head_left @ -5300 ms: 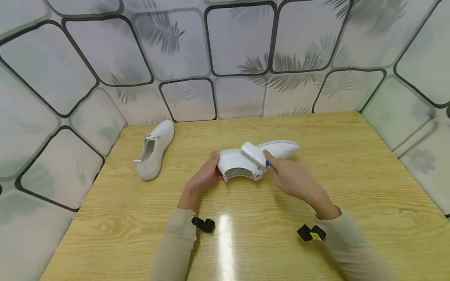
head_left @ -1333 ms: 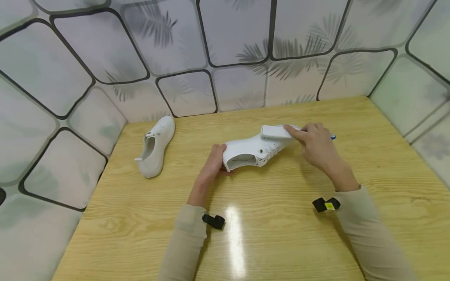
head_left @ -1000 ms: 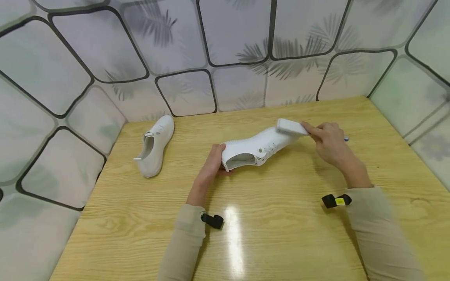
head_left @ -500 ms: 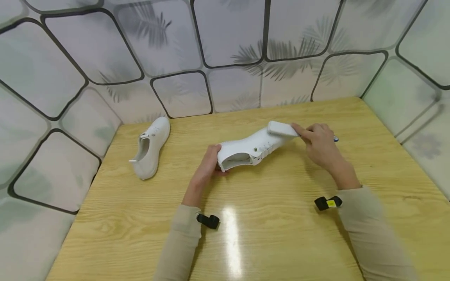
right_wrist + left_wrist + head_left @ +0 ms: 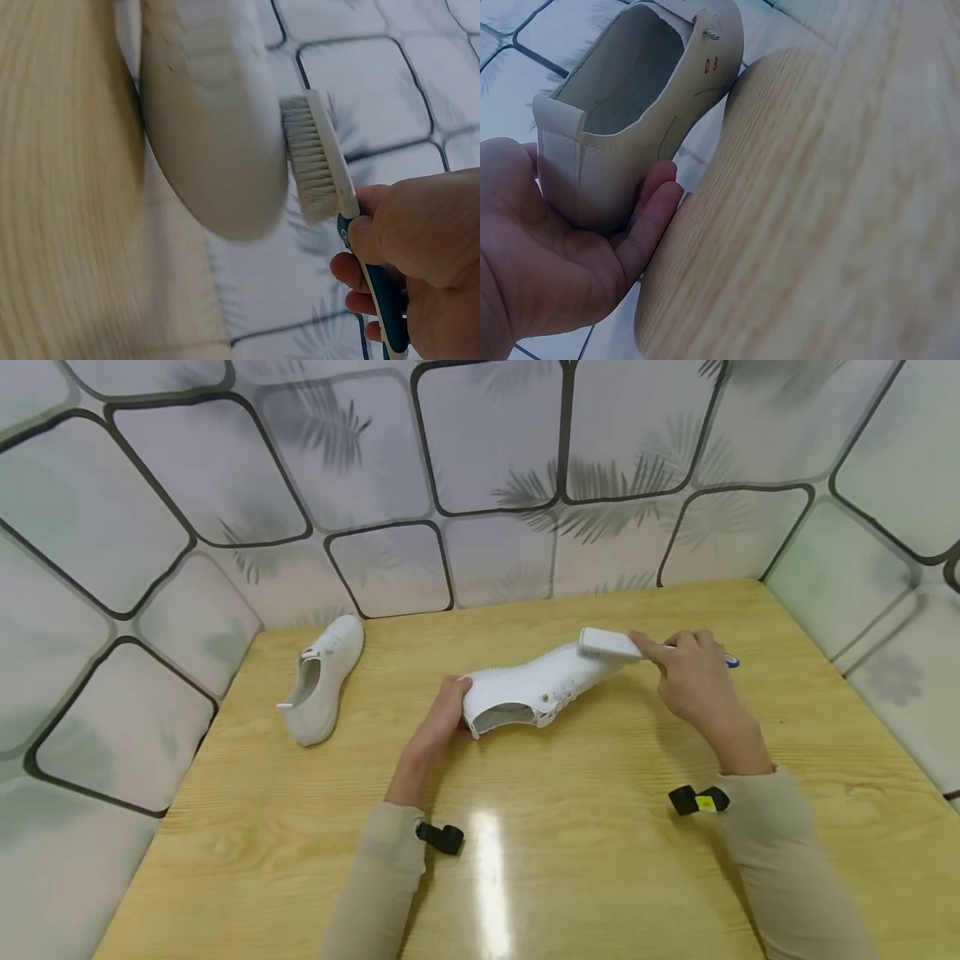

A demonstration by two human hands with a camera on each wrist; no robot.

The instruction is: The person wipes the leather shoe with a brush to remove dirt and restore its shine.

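My left hand [image 5: 441, 718] grips a white shoe [image 5: 517, 689] by its heel, with the opening turned toward me and the toe pointing right. In the left wrist view the fingers [image 5: 656, 206] curl under the heel of the shoe [image 5: 607, 176]. My right hand [image 5: 693, 685] holds a white scrub brush [image 5: 609, 645] by its blue-and-white handle. The right wrist view shows the brush's pale bristles [image 5: 309, 157] against the side of the shoe's toe [image 5: 225, 180]. A second white shoe [image 5: 322, 681] stands alone at the left of the table.
The wooden table [image 5: 300, 860] carries both shoes and reflects a bright light strip near its front middle. Pale patterned walls [image 5: 502, 560] border it at the back and both sides. Small black cameras [image 5: 441, 837] sit on both wrists.
Since the oldest frame, the brush has moved from the shoe's middle to its toe, and the shoe has rolled to show its laces. Over the last second the brush shifts slightly along the toe.
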